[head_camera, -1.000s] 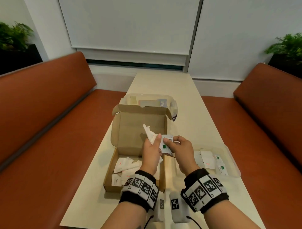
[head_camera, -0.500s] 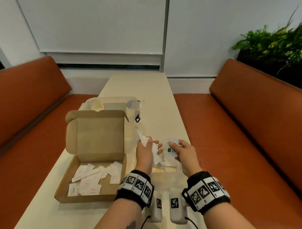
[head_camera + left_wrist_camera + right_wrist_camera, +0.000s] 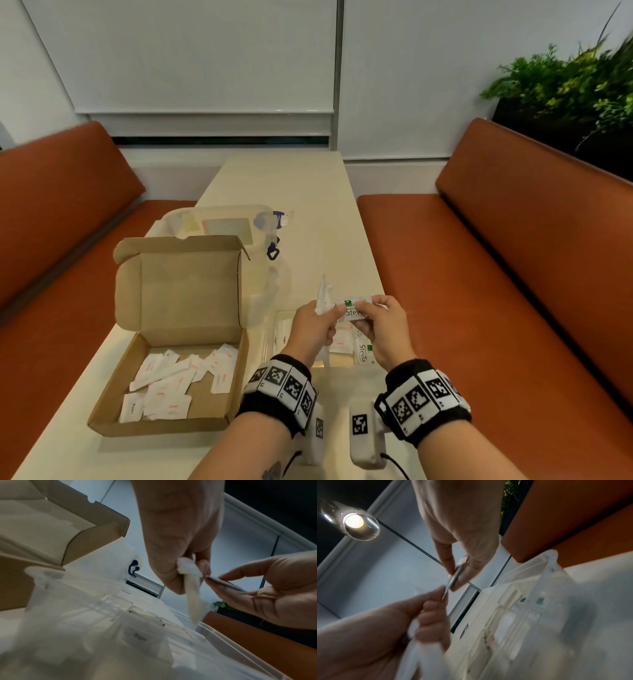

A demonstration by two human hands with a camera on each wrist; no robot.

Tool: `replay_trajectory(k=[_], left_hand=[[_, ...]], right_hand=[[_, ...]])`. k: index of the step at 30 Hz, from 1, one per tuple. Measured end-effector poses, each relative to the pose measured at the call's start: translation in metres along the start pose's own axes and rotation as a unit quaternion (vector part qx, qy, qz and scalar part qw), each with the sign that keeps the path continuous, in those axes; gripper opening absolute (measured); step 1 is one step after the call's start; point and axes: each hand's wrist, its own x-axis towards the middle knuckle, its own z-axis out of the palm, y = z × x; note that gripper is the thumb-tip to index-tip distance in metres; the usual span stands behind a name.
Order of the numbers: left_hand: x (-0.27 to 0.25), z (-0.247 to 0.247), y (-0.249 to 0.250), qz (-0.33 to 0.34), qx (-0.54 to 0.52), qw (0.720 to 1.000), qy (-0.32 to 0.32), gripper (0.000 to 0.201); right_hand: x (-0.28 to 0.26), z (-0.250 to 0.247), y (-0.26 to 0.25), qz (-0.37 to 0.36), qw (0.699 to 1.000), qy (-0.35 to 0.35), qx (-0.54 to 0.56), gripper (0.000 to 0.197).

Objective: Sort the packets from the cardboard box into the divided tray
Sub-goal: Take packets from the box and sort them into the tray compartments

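Head view: both hands pinch Stevia packet (image 3: 353, 310) above divided tray (image 3: 274, 329); cardboard box (image 3: 178, 342) left.

Soft, even indoor light filled the head view, with the cream table (image 3: 291, 192) bright and the cardboard box (image 3: 171, 342) casting only a faint shadow at its near edge, while wide-angle distortion bowed the orange benches (image 3: 513, 274) and the plant (image 3: 575, 78) smeared at the right edge. Both wrist views were dimmer and bluish, the clear divided tray (image 3: 102, 635) close to the lens soft and out of focus. In the right wrist view a glass pendant lamp (image 3: 353, 520) glared against a dark ceiling, and the left hand (image 3: 376, 635) was blurred.
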Motion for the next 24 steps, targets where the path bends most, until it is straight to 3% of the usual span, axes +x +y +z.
replay_trajectory(k=[3,7,10,14,20,24], left_hand=[[0.003,-0.005,0.001,0.016,0.052,0.998,0.016,0.017],[0.008,-0.011,0.002,0.050,0.093,0.994,0.022,0.019],[0.010,-0.012,0.005,0.066,0.087,0.994,0.027,0.011],[0.013,-0.014,0.004,0.034,0.047,0.998,0.027,0.010],[0.016,-0.017,0.003,0.016,0.021,1.000,0.012,0.014],[0.023,-0.018,0.007,0.027,0.041,0.999,0.015,0.016]], right_hand=[[0.005,-0.005,-0.006,-0.035,0.984,-0.068,-0.159,0.026],[0.011,-0.008,-0.018,-0.093,0.941,-0.118,-0.303,0.005],[0.015,-0.007,-0.019,-0.128,0.935,-0.095,-0.317,0.005],[0.017,-0.001,-0.016,-0.155,0.939,-0.081,-0.295,0.006],[0.018,0.005,-0.013,-0.149,0.938,-0.084,-0.300,0.004],[0.019,0.006,-0.013,-0.149,0.921,-0.104,-0.346,0.007]])
